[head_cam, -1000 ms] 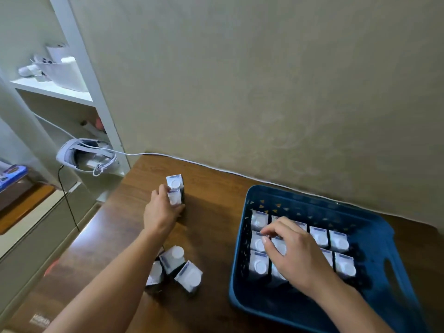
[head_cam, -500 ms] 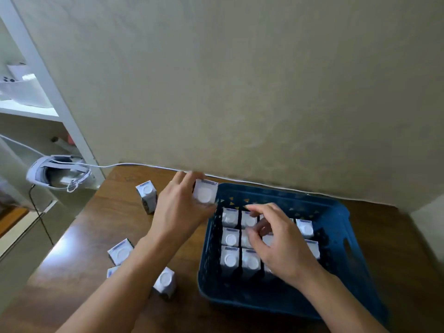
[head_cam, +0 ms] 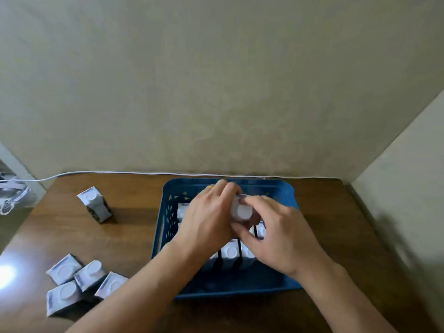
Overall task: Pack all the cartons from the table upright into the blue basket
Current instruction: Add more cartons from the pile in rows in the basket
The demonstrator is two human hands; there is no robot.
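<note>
The blue basket (head_cam: 274,188) sits on the brown table against the wall, with several white cartons standing upright inside, such as one near the front (head_cam: 230,252). Above the basket's middle I hold one white carton (head_cam: 242,211) with a round cap. My left hand (head_cam: 209,221) grips its left side and my right hand (head_cam: 281,236) closes on its right side. My hands hide most of the packed cartons. One carton (head_cam: 95,204) stands alone on the table to the left. A cluster of several cartons (head_cam: 79,278) lies at the front left.
A white cable (head_cam: 120,173) runs along the foot of the wall behind the basket. A white headset (head_cam: 9,192) rests at the far left edge. A side wall closes off the right end of the table (head_cam: 360,236).
My left hand carried a carton from the basket's left rim to over its middle. My right hand rose from the packed cartons and closed on that carton too. The view shifted right.
</note>
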